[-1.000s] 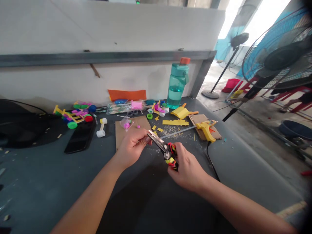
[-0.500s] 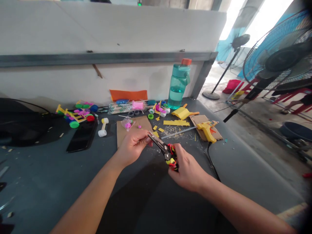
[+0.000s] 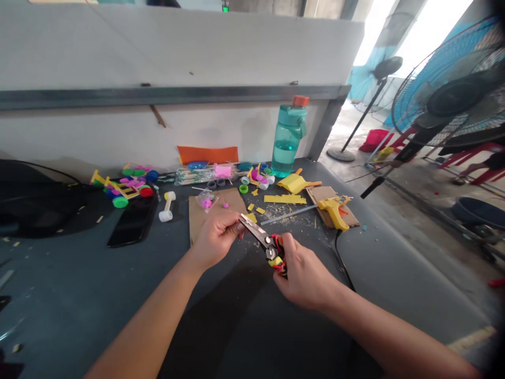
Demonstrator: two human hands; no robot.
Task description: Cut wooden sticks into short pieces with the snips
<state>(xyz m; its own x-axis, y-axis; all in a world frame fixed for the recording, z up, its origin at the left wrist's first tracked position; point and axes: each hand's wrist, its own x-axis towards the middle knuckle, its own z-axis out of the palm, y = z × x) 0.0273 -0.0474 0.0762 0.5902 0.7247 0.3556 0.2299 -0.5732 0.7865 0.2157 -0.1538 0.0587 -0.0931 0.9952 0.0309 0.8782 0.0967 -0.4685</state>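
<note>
My right hand [image 3: 303,273] is closed round the red, yellow and black handles of a pair of scissors [image 3: 263,241], whose blades point up and left. My left hand [image 3: 215,237] is pinched at the blade tips, and what its fingers hold is too small to make out. Both hands hover over the dark grey table [image 3: 79,284], just in front of a piece of brown cardboard [image 3: 215,205] strewn with yellow scraps [image 3: 284,199].
A yellow glue gun [image 3: 334,209] lies on cardboard at right, its cable running off the table. A teal water bottle [image 3: 289,138] stands at the back. A black phone [image 3: 132,223], a toy cart with coloured bottle-cap wheels [image 3: 120,188] and loose caps lie at left. Fans stand at right.
Both hands and the scissors have stayed almost where they were; the view has shifted slightly. Nothing was picked up or let go.
</note>
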